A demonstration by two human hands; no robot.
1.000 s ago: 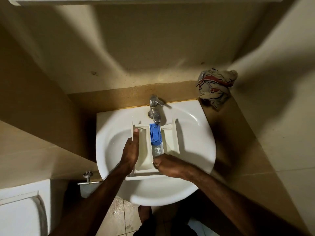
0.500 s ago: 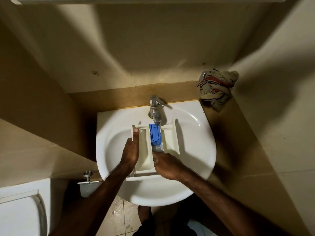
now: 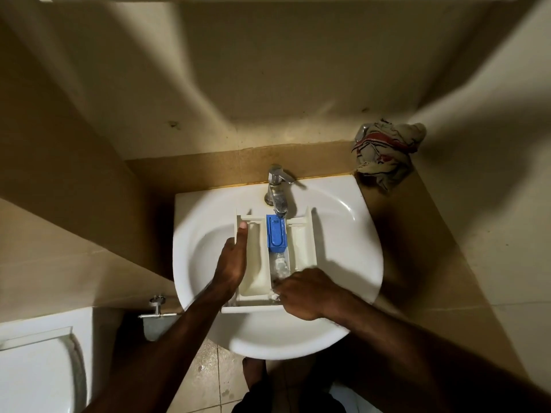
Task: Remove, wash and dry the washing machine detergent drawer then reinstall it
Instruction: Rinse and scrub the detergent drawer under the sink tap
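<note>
The white detergent drawer [image 3: 301, 244] lies in the white sink [image 3: 343, 228] under the chrome tap [image 3: 277, 189], from which water runs. A blue insert [image 3: 276, 234] sits in its middle channel, with foamy water below it. My left hand [image 3: 232, 260] grips the drawer's left wall, thumb along the rim. My right hand [image 3: 307, 293] rests at the drawer's near end, with its fingertips in the middle channel; whether they hold anything is hidden.
A crumpled striped cloth [image 3: 384, 153] lies on the ledge at the sink's back right corner. A white toilet [image 3: 38, 371] stands at lower left, with a wall valve [image 3: 156, 308] beside it. Walls close in on both sides; tiled floor shows below the sink.
My right hand has slid back toward the drawer's near end after reaching up the middle channel. My left hand has kept its hold on the left wall.
</note>
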